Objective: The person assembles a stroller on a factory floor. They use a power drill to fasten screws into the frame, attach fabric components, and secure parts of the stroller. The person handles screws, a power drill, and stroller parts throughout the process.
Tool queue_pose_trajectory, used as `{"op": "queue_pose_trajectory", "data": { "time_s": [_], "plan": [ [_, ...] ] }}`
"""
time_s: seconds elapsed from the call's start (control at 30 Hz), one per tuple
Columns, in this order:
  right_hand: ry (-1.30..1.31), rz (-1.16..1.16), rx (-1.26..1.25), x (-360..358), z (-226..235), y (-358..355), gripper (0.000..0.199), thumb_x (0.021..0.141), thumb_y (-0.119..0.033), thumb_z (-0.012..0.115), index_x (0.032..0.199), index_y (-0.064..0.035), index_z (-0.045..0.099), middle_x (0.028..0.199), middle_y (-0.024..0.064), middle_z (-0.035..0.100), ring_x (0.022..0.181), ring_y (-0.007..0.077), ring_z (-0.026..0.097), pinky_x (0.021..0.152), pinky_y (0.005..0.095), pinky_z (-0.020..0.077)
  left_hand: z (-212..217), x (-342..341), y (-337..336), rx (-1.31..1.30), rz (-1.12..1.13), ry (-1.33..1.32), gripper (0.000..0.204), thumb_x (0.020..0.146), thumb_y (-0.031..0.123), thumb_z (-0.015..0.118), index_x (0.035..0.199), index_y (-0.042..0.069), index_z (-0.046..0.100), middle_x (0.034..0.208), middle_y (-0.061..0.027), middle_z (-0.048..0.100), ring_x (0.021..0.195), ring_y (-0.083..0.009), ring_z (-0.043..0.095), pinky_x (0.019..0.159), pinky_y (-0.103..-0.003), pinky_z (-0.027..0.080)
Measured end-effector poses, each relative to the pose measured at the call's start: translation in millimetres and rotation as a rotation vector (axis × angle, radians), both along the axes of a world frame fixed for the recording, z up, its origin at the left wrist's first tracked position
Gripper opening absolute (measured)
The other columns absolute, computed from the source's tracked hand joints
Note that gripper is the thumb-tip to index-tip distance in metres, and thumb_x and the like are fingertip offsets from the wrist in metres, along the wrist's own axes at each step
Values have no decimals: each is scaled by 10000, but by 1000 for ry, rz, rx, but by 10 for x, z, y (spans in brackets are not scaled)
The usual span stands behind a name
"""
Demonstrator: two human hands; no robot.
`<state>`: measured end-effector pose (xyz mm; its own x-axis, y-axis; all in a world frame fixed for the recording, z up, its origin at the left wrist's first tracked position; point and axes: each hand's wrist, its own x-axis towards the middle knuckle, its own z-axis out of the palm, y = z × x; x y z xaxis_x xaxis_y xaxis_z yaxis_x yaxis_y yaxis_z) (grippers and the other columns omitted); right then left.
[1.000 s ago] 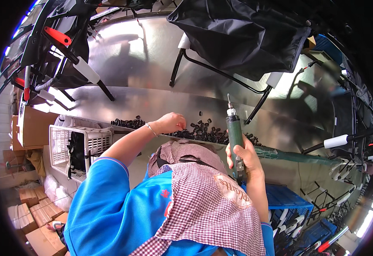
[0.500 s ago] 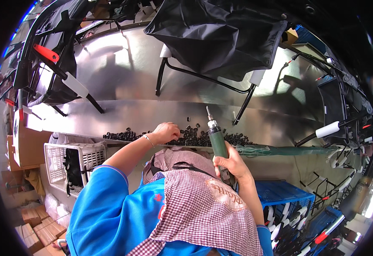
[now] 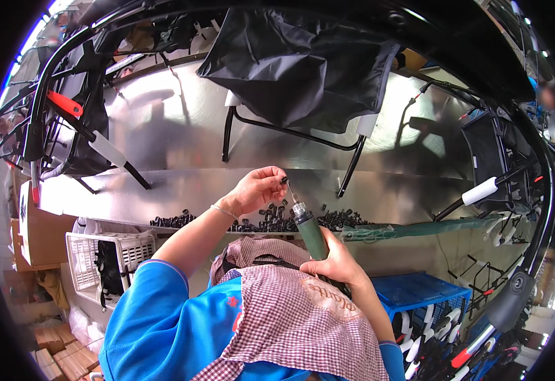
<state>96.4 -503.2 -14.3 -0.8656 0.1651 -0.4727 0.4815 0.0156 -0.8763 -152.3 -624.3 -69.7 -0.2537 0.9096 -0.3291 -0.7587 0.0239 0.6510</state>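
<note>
Between the fingertips of my left hand (image 3: 257,191) is a small black plastic part (image 3: 284,180). My right hand (image 3: 339,261) is wrapped round a green power screwdriver (image 3: 312,235), whose bit points up and away from me. The bit's tip is right by the black part; whether they touch I cannot tell. Below my left hand, a heap of similar small black parts (image 3: 277,219) lies along the near edge of the metal table. Beyond my hands stands a black tubular frame (image 3: 296,132) with black fabric (image 3: 290,70) hanging over it.
A shiny metal table (image 3: 163,152) stretches ahead. More black frames with white sleeves stand at the left (image 3: 108,148) and right (image 3: 480,192). A white plastic basket (image 3: 137,244) is at lower left, a blue crate (image 3: 417,289) at lower right. A curved black tube (image 3: 547,203) arches overhead and down the right.
My left hand has risen from the heap with a small black part in its fingers. My right hand has brought the screwdriver left, tilting its bit toward that part.
</note>
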Motion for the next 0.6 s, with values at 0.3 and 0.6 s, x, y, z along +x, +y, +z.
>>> {"op": "queue_pose_trajectory", "data": {
  "time_s": [0.3, 0.6],
  "plan": [
    [110, -125, -120, 176, -19, 98, 1002, 595, -339, 897, 1362, 27, 368, 1222, 133, 529, 1143, 220, 504, 991, 339, 396, 84, 120, 366, 35, -33, -50, 95, 979, 115, 483, 923, 69, 544, 958, -87, 603, 931, -223, 607, 774, -320, 514],
    [153, -217, -468, 325, 139, 230, 807, 689, -139, 842, 1323, -1, 362, 780, 47, 552, 554, 123, 560, 501, 259, 469, 249, 185, 733, 96, -200, 14, 68, 969, 90, 500, 944, 40, 539, 972, -102, 627, 910, -237, 645, 781, -320, 557]
  ]
}}
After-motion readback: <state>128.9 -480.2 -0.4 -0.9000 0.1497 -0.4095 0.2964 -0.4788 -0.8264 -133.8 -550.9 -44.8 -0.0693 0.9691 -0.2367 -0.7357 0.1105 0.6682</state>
